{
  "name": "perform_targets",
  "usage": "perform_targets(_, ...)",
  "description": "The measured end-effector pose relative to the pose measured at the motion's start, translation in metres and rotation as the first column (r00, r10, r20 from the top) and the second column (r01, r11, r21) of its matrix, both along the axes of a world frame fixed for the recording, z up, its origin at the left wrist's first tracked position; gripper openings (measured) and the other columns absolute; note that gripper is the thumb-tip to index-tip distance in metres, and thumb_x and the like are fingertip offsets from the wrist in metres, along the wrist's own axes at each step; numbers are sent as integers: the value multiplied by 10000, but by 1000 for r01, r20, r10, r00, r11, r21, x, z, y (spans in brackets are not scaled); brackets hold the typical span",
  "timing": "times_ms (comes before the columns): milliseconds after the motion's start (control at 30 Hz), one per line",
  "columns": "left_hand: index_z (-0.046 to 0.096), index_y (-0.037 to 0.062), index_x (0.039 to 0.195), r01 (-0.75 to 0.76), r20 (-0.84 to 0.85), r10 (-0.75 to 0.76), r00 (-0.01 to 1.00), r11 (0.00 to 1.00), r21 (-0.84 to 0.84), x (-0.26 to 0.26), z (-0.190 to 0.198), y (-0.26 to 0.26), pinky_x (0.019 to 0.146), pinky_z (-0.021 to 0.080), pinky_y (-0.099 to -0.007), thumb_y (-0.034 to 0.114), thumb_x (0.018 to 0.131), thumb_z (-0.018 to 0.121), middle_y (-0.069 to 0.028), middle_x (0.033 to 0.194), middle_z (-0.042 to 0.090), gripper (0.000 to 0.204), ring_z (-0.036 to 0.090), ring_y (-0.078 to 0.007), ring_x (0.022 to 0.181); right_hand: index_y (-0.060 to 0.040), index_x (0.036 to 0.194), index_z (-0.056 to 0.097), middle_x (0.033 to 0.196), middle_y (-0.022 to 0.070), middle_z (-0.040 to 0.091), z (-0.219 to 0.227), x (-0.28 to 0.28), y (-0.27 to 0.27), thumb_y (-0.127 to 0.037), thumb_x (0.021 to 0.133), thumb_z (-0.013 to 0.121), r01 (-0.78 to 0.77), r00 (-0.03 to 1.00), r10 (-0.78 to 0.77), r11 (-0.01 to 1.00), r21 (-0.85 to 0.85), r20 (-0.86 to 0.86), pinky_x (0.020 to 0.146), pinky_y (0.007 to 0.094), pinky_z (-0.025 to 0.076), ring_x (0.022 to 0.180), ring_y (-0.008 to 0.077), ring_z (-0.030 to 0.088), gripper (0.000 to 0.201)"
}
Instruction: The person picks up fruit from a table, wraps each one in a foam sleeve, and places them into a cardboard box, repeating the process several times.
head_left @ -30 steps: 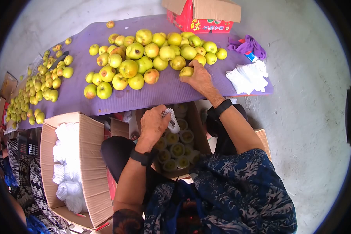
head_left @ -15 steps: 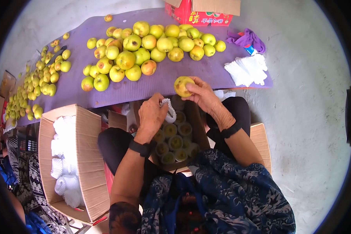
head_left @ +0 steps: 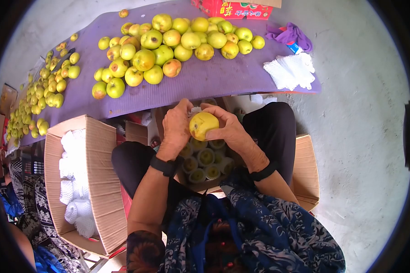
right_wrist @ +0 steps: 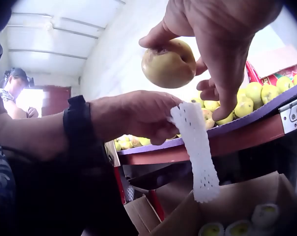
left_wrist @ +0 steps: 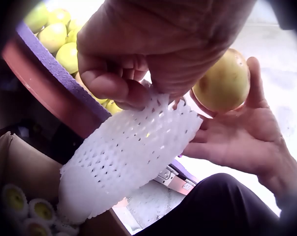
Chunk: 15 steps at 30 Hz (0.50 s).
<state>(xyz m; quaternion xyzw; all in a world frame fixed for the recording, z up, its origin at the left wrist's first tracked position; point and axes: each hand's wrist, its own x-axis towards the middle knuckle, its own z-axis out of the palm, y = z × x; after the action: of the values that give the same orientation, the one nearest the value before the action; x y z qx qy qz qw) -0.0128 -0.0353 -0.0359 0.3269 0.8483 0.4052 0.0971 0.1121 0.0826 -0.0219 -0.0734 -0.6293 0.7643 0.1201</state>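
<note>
While the yellow apple (head_left: pixel 203 125) is held up by the right hand (head_left: pixel 230 132) over the lap, fingertips curled round it, a white foam net sleeve (left_wrist: pixel 126 155) is pinched at its top edge by the left hand (head_left: pixel 176 127) – both grips closed, one on fruit, one on net. Apple and sleeve are just beside each other, not yet joined. Below them an open carton (head_left: pixel 204 166) of already sleeved apples is seen. To be done well, the sleeve mouth should be stretched wide by the left fingers and the fruit pushed in stem-first, grip kept light so the skin is not bruised – a judgement only. At the person's left a cardboard box (head_left: pixel 107 182) of spare nets is set. Farther off, loose apples (head_left: pixel 168 41) are piled on the purple-covered bench (head_left: pixel 205 84), with a stack of white nets (head_left: pixel 289 72), a purple cloth (head_left: pixel 290 35) and a red box (head_left: pixel 234 9) at its far end.
</note>
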Motion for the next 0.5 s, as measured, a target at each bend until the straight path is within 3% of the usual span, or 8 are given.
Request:
perform_targets(133,595,42,892,49,77,-59,995,990,133,-7,-15,0,661,487,-412,220,762,695,-185,784,648,241,632,-366,753,0,1154,570,1081,61,609,-5,1,9,-143,700,778,-76,989,96,982,-173,114,899,275,449,1004,136,578,519)
perform_targets(200,587,18,869,50,90,-73,993,971,233,-9,-20,3,552,447,-293,102,780,678,-85,657,595,152,555,-185,580,3,1149,569,1047,60,615,-9,1,13,-159,717,763,-41,987,66,984,-175,143,882,269,452,979,137,584,500)
perform_targets(433,600,26,921,103,112,-113,987,990,95,-1,2,-4,592,462,-309,99,761,660,-94,693,602,186,572,-189,619,8,1158,549,1022,67,604,-25,6,16,-187,733,761,68,981,-56,996,-62,185,869,278,464,951,149,589,513)
perform_targets(500,607,33,932,221,48,-223,974,974,57,-1,-6,-5,613,469,-324,106,753,652,-97,689,597,199,585,-199,643,7,1158,536,1025,72,594,-26,6,13,-199,738,763,155,970,-100,957,-244,221,851,286,476,949,159,589,519)
